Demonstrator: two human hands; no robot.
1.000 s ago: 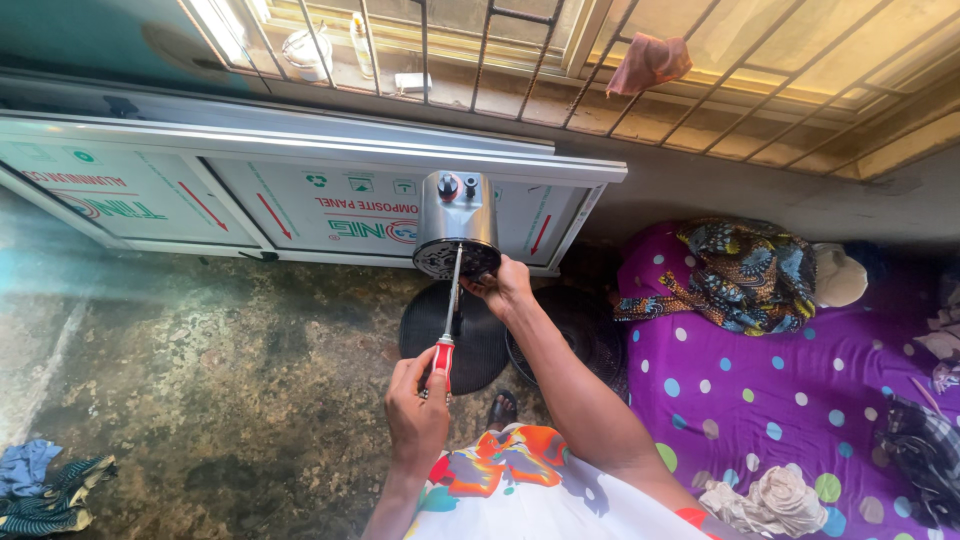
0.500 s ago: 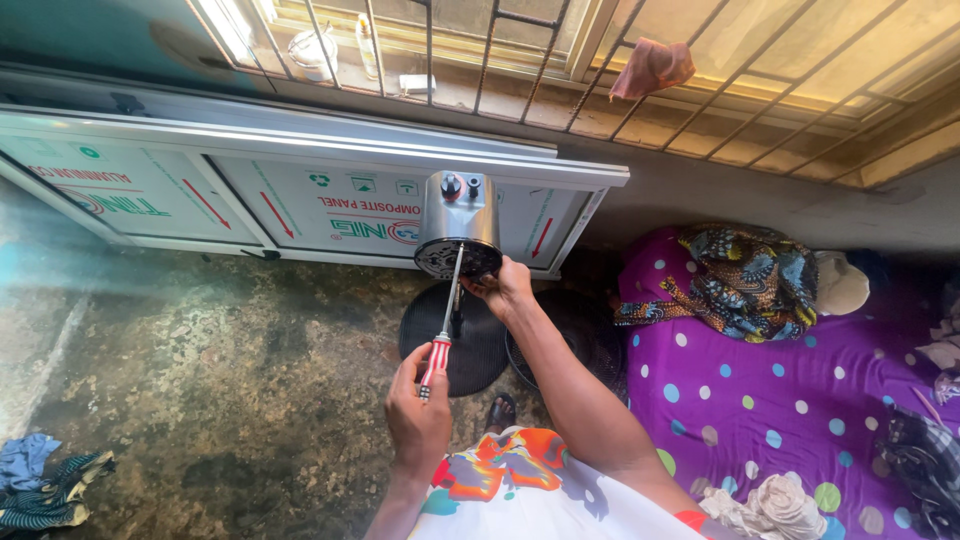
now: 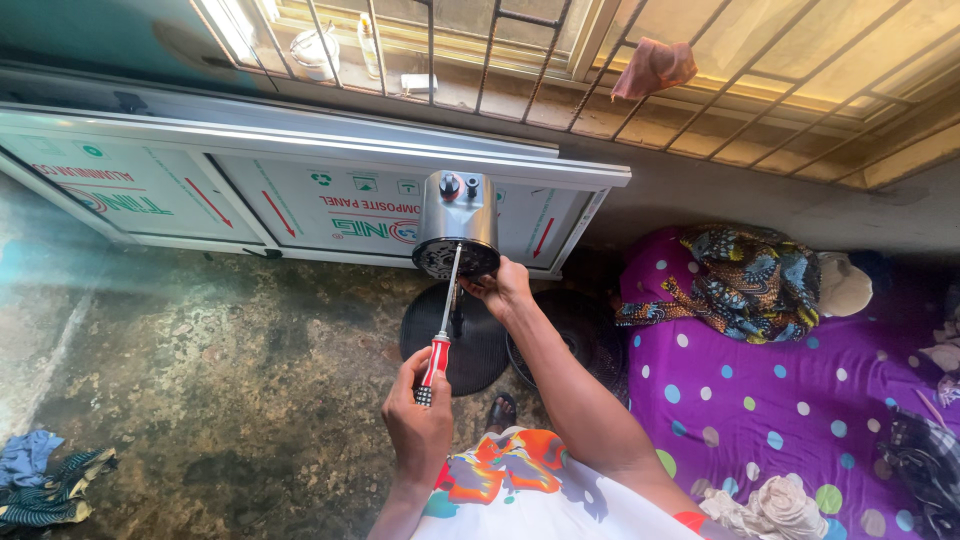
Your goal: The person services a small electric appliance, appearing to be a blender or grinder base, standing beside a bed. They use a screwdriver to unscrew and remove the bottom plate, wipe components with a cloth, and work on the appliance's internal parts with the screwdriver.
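A silver cylindrical motor housing [image 3: 459, 214] with two knobs on top stands on a short post over a round black base [image 3: 455, 340]. My left hand [image 3: 418, 420] grips the red handle of a screwdriver [image 3: 437, 352]; its shaft reaches up to the dark underside of the housing. My right hand [image 3: 501, 288] holds the lower right rim of the housing, fingers curled under it.
White panels with green and red print [image 3: 300, 190] lean against the wall under a barred window. A purple dotted mattress [image 3: 780, 400] with patterned cloth lies at right. A dark round fan grille [image 3: 590, 330] sits beside the base. Rags [image 3: 40, 480] lie at bottom left.
The screwdriver handle has shifted slightly in my left hand; both hands stay at the housing.
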